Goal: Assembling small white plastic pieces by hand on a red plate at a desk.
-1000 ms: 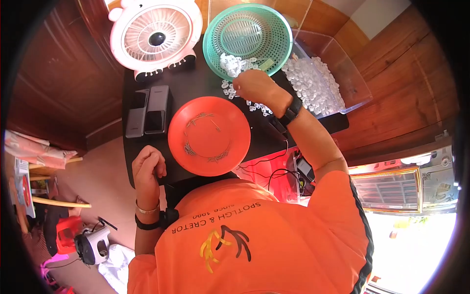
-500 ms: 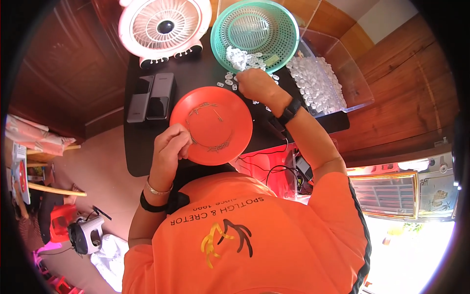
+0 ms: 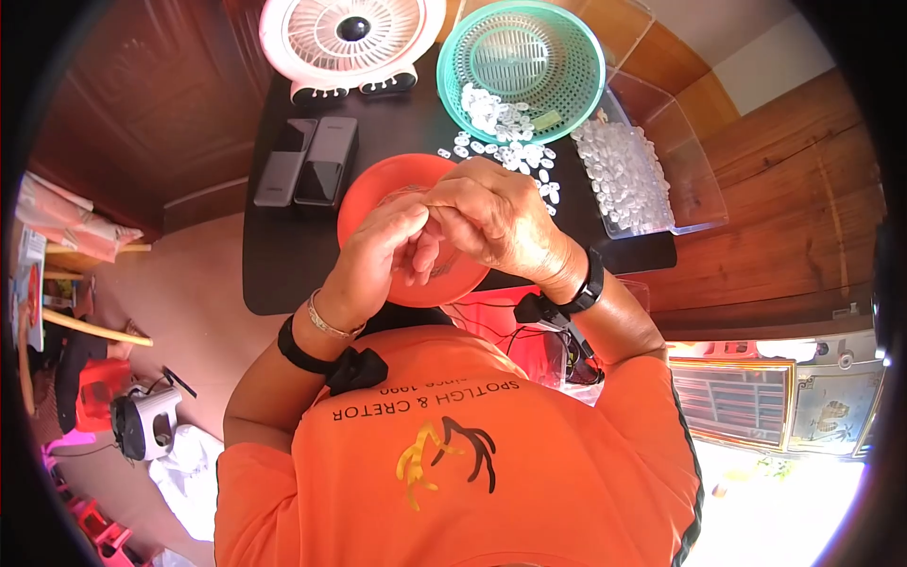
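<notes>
Over the orange-red plate (image 3: 364, 203) my two hands meet, fingertips together. My left hand (image 3: 389, 244) is pinched closed, its lower fingers curled. Against its fingertips press the closed fingers of my right hand (image 3: 496, 215). What lies between them is too small or hidden to make out. Thin metal pieces on the plate are mostly covered by my hands. Beyond the right hand, small white oval plastic pieces (image 3: 515, 156) are scattered on the dark table. More of them lie in the green basket (image 3: 590, 90), at its near side.
A clear plastic bin (image 3: 699, 194) at the right holds many white pieces. Two grey rectangular devices (image 3: 326, 161) lie left of the plate. Behind them stands a pink fan (image 3: 430, 24). Dark cables (image 3: 510, 340) hang below the table's near edge (image 3: 274, 310).
My right hand has come back from the scattered white pieces to the plate and now meets my left. The left hand has risen from the plate's rim toward its middle.
</notes>
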`<state>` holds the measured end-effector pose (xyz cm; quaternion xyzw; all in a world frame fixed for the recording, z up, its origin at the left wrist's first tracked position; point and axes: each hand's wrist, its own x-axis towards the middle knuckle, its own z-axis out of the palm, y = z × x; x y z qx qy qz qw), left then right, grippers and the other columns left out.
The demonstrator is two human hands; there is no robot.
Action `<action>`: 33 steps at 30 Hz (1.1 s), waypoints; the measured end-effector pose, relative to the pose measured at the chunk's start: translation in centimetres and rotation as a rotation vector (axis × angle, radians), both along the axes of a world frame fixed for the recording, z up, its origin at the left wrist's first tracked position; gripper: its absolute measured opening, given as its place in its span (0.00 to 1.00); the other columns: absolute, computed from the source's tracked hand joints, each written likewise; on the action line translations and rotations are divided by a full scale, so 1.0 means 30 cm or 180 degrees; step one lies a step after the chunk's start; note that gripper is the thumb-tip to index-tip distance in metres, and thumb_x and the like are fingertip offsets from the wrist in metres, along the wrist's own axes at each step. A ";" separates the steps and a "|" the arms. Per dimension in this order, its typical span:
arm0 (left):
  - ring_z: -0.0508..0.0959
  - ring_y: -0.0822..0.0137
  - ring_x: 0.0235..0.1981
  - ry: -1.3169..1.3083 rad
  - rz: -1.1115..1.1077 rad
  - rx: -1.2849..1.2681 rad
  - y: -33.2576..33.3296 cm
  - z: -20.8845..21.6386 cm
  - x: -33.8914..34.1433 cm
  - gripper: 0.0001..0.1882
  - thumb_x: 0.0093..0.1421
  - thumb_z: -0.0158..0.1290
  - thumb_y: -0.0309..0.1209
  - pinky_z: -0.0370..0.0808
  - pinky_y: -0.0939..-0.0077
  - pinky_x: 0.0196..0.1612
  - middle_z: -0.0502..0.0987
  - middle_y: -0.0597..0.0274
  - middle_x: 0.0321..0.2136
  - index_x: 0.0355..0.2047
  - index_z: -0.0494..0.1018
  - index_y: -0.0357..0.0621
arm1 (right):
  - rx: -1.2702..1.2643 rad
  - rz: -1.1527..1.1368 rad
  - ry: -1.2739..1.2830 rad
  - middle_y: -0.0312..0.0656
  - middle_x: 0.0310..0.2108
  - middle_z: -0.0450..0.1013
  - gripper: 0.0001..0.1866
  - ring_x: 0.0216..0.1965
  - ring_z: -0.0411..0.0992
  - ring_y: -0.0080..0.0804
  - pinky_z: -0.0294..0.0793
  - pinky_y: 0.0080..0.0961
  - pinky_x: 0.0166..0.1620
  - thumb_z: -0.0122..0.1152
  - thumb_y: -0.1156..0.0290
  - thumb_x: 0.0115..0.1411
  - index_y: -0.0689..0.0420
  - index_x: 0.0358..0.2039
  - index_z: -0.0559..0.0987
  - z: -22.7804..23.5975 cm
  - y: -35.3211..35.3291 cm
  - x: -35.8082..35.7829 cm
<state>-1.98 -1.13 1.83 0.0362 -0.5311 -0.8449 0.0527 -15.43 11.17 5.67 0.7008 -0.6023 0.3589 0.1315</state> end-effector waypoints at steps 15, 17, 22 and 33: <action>0.66 0.74 0.19 0.0330 0.0511 0.0281 -0.055 -0.008 0.046 0.11 0.60 0.44 0.35 0.63 0.82 0.24 0.65 0.68 0.17 0.30 0.68 0.40 | 0.0434 0.0352 -0.1810 0.38 0.33 0.75 0.09 0.32 0.77 0.27 0.75 0.20 0.33 0.65 0.78 0.53 0.57 0.36 0.80 0.013 -0.072 0.051; 0.66 0.74 0.19 0.0298 0.0536 0.0210 -0.060 -0.008 0.051 0.10 0.61 0.43 0.35 0.62 0.82 0.24 0.64 0.67 0.17 0.31 0.67 0.41 | 0.0477 0.0410 -0.1771 0.38 0.32 0.75 0.08 0.32 0.77 0.27 0.75 0.20 0.33 0.65 0.78 0.53 0.57 0.35 0.80 0.010 -0.084 0.048; 0.65 0.74 0.19 0.0303 0.0809 -0.0033 -0.065 -0.031 0.072 0.09 0.61 0.43 0.35 0.61 0.81 0.24 0.63 0.68 0.17 0.31 0.65 0.41 | 0.0481 0.0468 -0.1619 0.38 0.29 0.74 0.06 0.30 0.76 0.31 0.75 0.23 0.33 0.65 0.78 0.52 0.58 0.32 0.79 0.000 -0.108 0.077; 0.65 0.75 0.17 -0.0032 0.0812 -0.0046 -0.137 -0.060 0.159 0.10 0.60 0.44 0.34 0.59 0.84 0.22 0.64 0.68 0.16 0.26 0.66 0.42 | 0.1028 0.0561 -0.1356 0.39 0.31 0.74 0.11 0.35 0.74 0.39 0.74 0.32 0.37 0.66 0.74 0.48 0.56 0.34 0.78 -0.044 -0.132 0.097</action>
